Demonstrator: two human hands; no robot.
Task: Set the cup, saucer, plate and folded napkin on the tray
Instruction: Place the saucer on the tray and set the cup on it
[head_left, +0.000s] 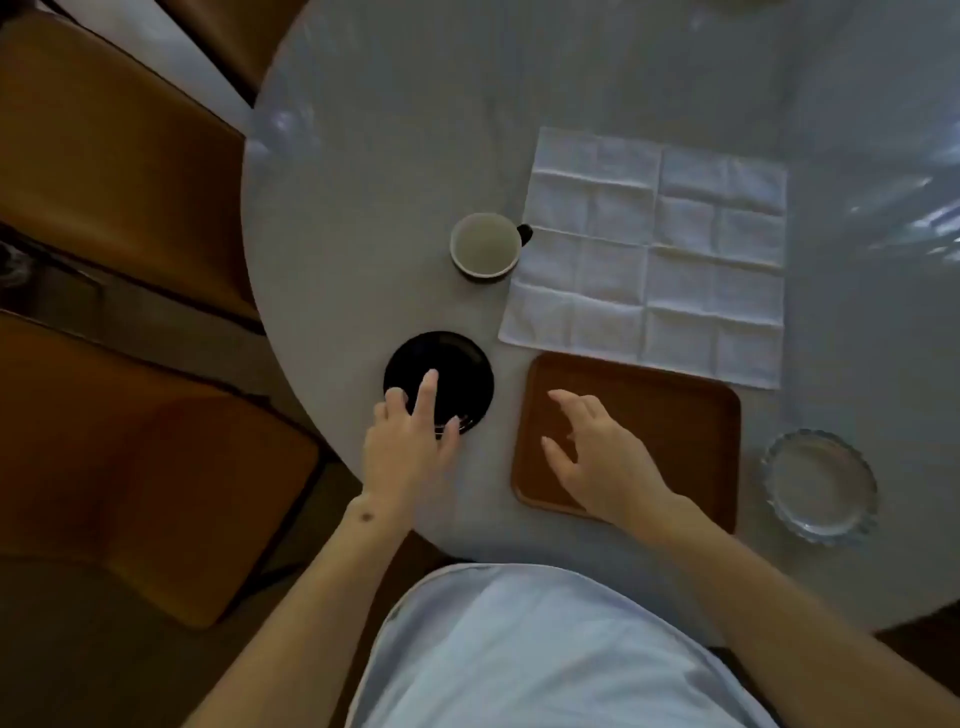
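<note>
A black saucer (457, 364) lies on the round table near its left edge. My left hand (410, 441) rests on the saucer's near rim, fingers spread over it and thumb at its edge. A brown square tray (691, 415) sits to the right, and my right hand (602, 457) hovers over the tray's left half with relaxed fingers, holding nothing. A cup (485, 247), dark outside and pale inside, stands behind the saucer, handle pointing right. A white napkin (654, 254) lies unfolded and creased behind the tray. A clear glass plate (818, 486) with a scalloped rim sits right of the tray.
The round table (374, 208) has a pale cover, with its curved near edge close to my body. Brown cushioned chairs (104, 208) stand to the left of the table. My light shirt fills the bottom of the view.
</note>
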